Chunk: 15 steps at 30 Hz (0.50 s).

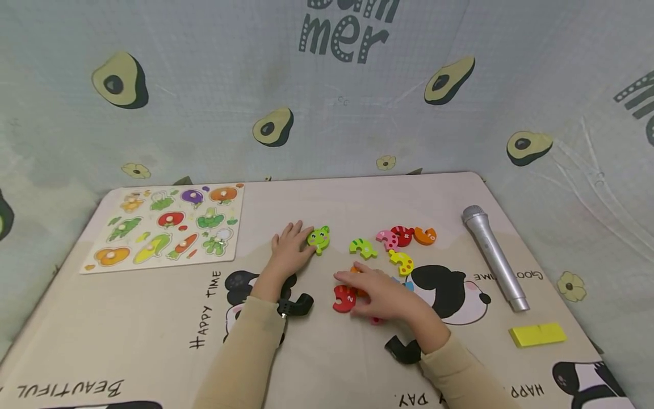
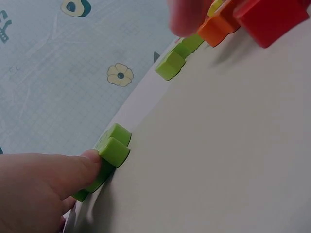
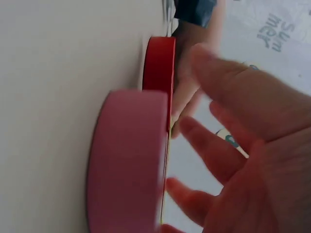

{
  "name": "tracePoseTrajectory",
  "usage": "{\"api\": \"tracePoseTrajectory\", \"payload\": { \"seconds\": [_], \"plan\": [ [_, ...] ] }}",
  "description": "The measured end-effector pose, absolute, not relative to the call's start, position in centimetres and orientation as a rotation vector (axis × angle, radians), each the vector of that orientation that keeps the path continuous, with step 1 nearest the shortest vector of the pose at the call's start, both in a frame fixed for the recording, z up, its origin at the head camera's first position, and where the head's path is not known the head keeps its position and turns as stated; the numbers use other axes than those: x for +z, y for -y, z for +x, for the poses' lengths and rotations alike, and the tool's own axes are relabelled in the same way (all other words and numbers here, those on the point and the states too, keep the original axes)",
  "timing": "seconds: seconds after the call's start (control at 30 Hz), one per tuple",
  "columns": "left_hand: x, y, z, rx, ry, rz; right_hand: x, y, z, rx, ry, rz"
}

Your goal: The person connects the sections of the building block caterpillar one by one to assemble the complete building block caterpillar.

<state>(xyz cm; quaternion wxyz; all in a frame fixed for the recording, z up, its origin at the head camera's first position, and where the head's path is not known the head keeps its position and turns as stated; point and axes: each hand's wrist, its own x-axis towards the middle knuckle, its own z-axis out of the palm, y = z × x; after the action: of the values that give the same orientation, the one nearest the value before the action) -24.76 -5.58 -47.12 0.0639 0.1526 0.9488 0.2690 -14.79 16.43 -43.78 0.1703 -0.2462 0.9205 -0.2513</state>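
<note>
My left hand point(image 1: 290, 250) lies at the table's far middle, touching the left edge of a green smiling-face puzzle piece point(image 1: 319, 240). In the left wrist view the thumb point(image 2: 80, 170) rests against that green piece point(image 2: 114, 150). My right hand point(image 1: 380, 292) hovers, fingers spread, over a red piece marked 2 point(image 1: 344, 299) and an orange piece partly hidden beneath it. The right wrist view shows those fingers apart from a pink piece point(image 3: 129, 160) and a red piece point(image 3: 159, 63). Part of a blue piece point(image 1: 406, 284) shows behind the right hand.
Green point(image 1: 363, 247), pink point(image 1: 388, 239), red striped point(image 1: 402, 235), orange point(image 1: 426, 236) and yellow point(image 1: 402, 262) pieces lie beyond the right hand. A vegetable puzzle board point(image 1: 168, 227) lies far left. A silver microphone point(image 1: 495, 258) and a yellow block point(image 1: 537, 334) lie at right.
</note>
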Motion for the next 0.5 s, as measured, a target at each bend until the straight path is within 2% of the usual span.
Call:
{"api": "tracePoseTrajectory", "payload": {
  "seconds": [0.5],
  "plan": [
    [-47.08, 5.54, -24.76, 0.801, -2.864, 0.472, -44.6, -15.85, -14.82, -0.693, -2.648, -0.739]
  ]
}}
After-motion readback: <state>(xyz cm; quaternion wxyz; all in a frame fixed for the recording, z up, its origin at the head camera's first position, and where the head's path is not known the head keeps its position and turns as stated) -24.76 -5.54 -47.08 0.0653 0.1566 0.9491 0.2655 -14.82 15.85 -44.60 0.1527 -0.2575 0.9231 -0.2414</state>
